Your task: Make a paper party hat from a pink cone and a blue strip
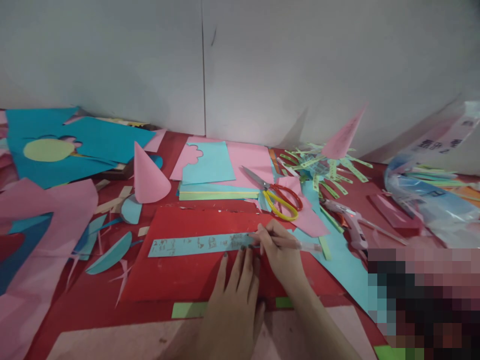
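Note:
A long strip of light blue paper (165, 247) lies on a red sheet (180, 280), with a row of dark handwritten characters along it. My left hand (236, 290) rests flat, fingers spread, their tips on the strip's lower edge. In my right hand (279, 255) is a pen (287, 242), pinched between the fingers with its tip on the strip near the end of the writing. Beyond the red sheet are scissors (266, 186) with one red and one yellow handle. They lie partly on a stack of coloured paper (217, 192).
A pink paper cone (150, 180) stands at left. At right, another cone (345, 137) tops green paper strips. A glue gun (350, 222) and a clear plastic bag (435, 185) lie further right. Blue sheets (41, 120) and pink offcuts (71, 210) cover the left. A wall (150, 60) closes the back.

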A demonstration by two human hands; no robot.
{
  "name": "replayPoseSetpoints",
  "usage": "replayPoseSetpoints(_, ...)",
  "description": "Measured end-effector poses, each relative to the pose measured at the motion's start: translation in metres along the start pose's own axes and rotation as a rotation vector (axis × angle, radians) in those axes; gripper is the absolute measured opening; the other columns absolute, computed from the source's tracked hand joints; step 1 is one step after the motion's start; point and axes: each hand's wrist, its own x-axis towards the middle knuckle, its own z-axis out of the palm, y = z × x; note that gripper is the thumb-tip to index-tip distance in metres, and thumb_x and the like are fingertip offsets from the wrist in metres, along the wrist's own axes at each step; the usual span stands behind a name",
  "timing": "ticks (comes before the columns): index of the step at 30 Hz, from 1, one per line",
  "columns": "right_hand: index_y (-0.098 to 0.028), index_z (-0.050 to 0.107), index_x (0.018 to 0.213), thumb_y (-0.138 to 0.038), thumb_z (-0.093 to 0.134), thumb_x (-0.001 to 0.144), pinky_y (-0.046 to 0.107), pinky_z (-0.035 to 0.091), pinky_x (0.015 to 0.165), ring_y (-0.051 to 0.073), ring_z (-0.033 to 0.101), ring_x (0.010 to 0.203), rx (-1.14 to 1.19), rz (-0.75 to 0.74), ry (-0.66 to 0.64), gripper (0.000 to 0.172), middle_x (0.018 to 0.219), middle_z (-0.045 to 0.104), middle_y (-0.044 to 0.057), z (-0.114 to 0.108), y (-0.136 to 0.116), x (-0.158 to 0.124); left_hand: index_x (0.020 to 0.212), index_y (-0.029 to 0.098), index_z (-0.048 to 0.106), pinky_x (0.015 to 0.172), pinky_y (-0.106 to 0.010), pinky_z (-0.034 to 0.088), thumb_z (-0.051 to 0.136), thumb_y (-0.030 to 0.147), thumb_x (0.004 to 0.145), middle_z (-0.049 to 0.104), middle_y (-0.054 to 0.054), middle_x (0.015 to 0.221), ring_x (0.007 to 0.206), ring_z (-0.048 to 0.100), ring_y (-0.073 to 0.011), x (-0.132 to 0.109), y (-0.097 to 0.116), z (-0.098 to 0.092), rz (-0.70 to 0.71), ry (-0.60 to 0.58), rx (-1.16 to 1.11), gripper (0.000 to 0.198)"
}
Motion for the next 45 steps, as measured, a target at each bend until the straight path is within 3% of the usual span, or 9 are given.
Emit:
replayPoseSetpoints(23,-0.022,0.037,0.053,-0.034,0.047,0.082,0.021,0.039,0.048,0.012,0.053,0.048,0.036,0.015,-0.054,0.033,0.044,0.045,-0.005,0.0017,0.0058,-0.0008,0.103,0.015,0.062,0.093,-0.043,0.028,0.029,0.035,0.086,0.059,-0.008,0.118,0.112,0.050,-0.0230,0.0016,-0.0004,-0.0011,0.003,0.009,0.003,0.042)
replayPoseSetpoints(28,-0.022,0.036,0.053,-0.034,0.046,0.083,0.022,0.040,0.053,0.013,0.055,0.052,0.068,0.018,0.026,0.034,0.045,0.044,-0.005,0.0011,0.0059,-0.0005,0.105,0.015,0.061,0.094,-0.043,0.028,0.029,0.036,0.087,0.057,-0.008,0.121,0.114,0.048,-0.0234,-0.0005,0.0008,0.0005,0.003,-0.007,-0.003,0.043)
replayPoseSetpoints(36,-0.021,0.038,0.052,-0.033,0.046,0.083,0.021,0.039,0.052,0.011,0.054,0.050,0.030,0.022,-0.001,0.034,0.046,0.051,-0.005,-0.0003,0.0034,-0.0005,0.108,0.014,0.060,0.095,-0.044,0.025,0.030,0.036,0.086,0.056,-0.009,0.122,0.115,0.047,-0.0241,-0.0010,0.0008,-0.0020,0.008,-0.001,-0.007,0.043)
replayPoseSetpoints(45,-0.022,0.036,0.052,-0.033,0.046,0.083,0.021,0.039,0.050,0.011,0.053,0.050,0.004,-0.012,0.036,0.034,0.046,0.047,-0.005,0.0014,0.0037,0.0011,0.110,0.012,0.058,0.095,-0.045,0.025,0.030,0.036,0.086,0.056,-0.010,0.122,0.116,0.046,-0.0247,-0.0011,0.0002,0.0012,0.012,-0.008,0.002,0.044)
